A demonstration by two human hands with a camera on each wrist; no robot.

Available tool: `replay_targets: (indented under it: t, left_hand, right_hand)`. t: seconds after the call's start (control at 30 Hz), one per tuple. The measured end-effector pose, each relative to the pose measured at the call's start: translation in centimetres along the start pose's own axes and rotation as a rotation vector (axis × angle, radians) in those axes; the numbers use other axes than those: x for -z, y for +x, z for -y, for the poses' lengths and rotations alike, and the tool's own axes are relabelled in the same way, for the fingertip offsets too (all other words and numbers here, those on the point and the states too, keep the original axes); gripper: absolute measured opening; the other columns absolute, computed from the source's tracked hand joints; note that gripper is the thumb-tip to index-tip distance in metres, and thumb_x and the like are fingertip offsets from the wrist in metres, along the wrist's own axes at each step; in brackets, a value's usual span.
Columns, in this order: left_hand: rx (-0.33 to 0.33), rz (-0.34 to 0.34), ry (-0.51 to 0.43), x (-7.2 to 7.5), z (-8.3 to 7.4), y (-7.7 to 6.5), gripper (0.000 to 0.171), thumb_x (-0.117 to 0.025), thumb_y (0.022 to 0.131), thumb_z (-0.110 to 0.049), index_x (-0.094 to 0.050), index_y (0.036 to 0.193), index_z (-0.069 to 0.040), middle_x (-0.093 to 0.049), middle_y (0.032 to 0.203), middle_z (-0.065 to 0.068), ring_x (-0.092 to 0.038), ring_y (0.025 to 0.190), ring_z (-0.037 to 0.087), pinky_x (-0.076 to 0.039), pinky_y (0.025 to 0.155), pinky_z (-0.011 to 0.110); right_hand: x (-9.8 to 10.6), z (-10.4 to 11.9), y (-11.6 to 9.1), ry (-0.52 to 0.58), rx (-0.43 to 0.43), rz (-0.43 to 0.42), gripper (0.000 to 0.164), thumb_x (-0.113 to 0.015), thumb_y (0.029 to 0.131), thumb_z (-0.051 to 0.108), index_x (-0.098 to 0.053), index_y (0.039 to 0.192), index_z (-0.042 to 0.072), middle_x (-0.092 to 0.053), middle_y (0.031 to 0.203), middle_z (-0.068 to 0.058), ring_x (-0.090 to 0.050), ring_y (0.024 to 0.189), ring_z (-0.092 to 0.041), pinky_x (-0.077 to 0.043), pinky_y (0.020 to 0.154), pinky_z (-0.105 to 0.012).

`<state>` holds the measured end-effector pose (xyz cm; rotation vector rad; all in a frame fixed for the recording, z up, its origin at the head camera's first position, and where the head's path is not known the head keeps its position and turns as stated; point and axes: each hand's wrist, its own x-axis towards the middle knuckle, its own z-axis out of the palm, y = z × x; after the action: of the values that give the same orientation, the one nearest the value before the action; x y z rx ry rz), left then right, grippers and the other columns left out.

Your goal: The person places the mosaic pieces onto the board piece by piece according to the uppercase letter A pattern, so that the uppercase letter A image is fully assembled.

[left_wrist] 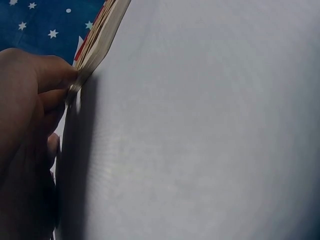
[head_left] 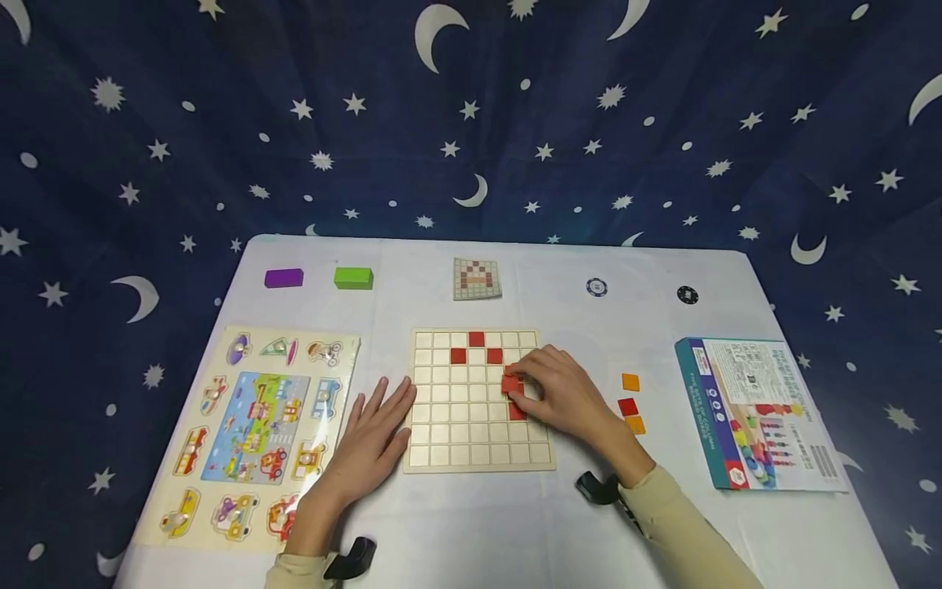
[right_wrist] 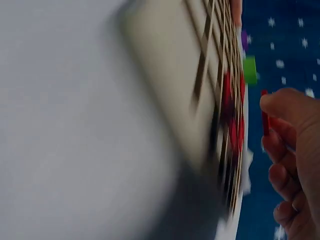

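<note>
Head view: pinching a red tile [head_left: 509, 384] between thumb and fingertips of the right hand [head_left: 565, 397], over the right-hand columns of the gridded board [head_left: 452, 415], just beyond another red tile [head_left: 517, 413] lying on the grid. In the right wrist view, showing edge-on at the fingertips, apart above the board and roughly parallel to its face; apparently square, so offering no long axis. Hard to tell the exact cell below, partly covered by fingers. Far nearer to the right hand than to the left hand [head_left: 368, 454]; there, holding nothing, resting straight, spread fingers at the board's left edge
</note>
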<state>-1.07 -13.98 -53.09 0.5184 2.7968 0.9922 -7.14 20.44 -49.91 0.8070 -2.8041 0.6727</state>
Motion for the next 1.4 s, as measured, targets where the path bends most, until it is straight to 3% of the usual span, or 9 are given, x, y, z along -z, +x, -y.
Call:
replay_targets:
  t: [0.2,0.4,0.57,0.83,1.23,1.4]
  left_hand:
    - [0.005,0.004,-0.003,-0.1,0.1,0.0,0.060,-0.056,0.109,-0.027,-0.039,0.166,-0.019,-0.035,0.175,-0.001,-0.021,0.167,0.039,-0.008,0.132,0.063]
    - [0.000,-0.020,-0.003,0.0,0.1,-0.1,0.059,-0.056,0.109,-0.027,-0.041,0.166,-0.019,-0.038,0.174,-0.001,-0.023,0.166,0.038,-0.009,0.132,0.062]
    - [-0.023,-0.050,-0.004,-0.1,0.0,-0.3,0.057,-0.056,0.109,-0.027,-0.044,0.164,-0.018,-0.041,0.173,0.001,-0.026,0.165,0.039,-0.009,0.133,0.058]
    - [0.005,-0.002,-0.001,0.1,0.0,-0.1,0.060,-0.056,0.109,-0.026,-0.040,0.166,-0.019,-0.037,0.175,0.000,-0.022,0.167,0.039,-0.009,0.132,0.065]
    - [-0.010,-0.016,-0.004,0.1,-0.2,-0.2,0.059,-0.056,0.109,-0.025,-0.041,0.165,-0.017,-0.038,0.174,0.002,-0.024,0.165,0.042,-0.010,0.130,0.067]
    - [-0.015,-0.024,-0.003,-0.2,-0.1,0.0,0.059,-0.057,0.108,-0.024,-0.042,0.165,-0.017,-0.038,0.174,0.001,-0.024,0.165,0.041,-0.011,0.130,0.066]
  right_hand:
    - [-2.6,3.3,4.2,0.007,0.011,0.075,0.024,-0.079,0.095,0.038,-0.079,0.114,0.023,-0.076,0.112,0.005,-0.065,0.103,-0.016,-0.058,0.092,-0.037]
    - [-4.1,4.9,6.1,0.020,-0.025,0.133,0.024,-0.077,0.098,0.039,-0.079,0.116,0.024,-0.076,0.118,0.004,-0.067,0.108,-0.019,-0.058,0.096,-0.041]
    - [-5.0,5.2,6.5,0.015,-0.028,0.150,0.018,-0.077,0.099,0.038,-0.078,0.113,0.026,-0.076,0.118,0.005,-0.068,0.115,-0.019,-0.056,0.104,-0.042]
    - [-5.4,5.5,6.8,0.006,-0.021,0.147,0.016,-0.077,0.099,0.040,-0.079,0.109,0.028,-0.075,0.115,0.007,-0.069,0.112,-0.017,-0.056,0.101,-0.039]
    - [-5.3,5.6,6.7,-0.031,0.026,0.148,0.021,-0.070,0.104,0.034,-0.082,0.118,0.024,-0.073,0.115,0.006,-0.066,0.109,-0.016,-0.057,0.093,-0.036]
    - [-4.0,4.8,5.7,0.043,-0.010,0.175,0.024,-0.067,0.105,0.031,-0.079,0.126,0.025,-0.072,0.126,0.004,-0.065,0.118,-0.019,-0.056,0.103,-0.042]
